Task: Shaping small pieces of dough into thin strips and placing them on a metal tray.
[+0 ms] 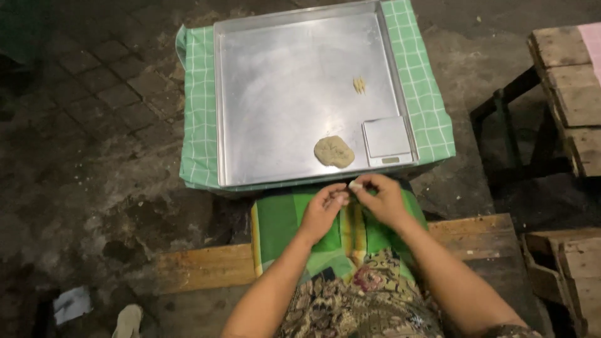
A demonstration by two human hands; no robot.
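View from above of a person seated on a low wooden bench (482,233), both bare hands meeting over the lap. The left hand (323,209) and right hand (383,199) are pinched together around a small pale piece of dough (355,185), held between the fingertips of both hands just near of the tray's front edge. A green striped cloth (282,228) covers the knees beneath the hands.

Just beyond the hands lies a large square metal tray (282,94), resting on a green and white checked cloth (199,106). On the tray, near its front edge, sits a flattened tan lump of dough (333,151). Just right of it, in the tray's near right corner, is a small silver digital scale (387,141). Farther back on the right lies one small shaped pale dough piece (359,84). The ground around is dark paving (94,125).
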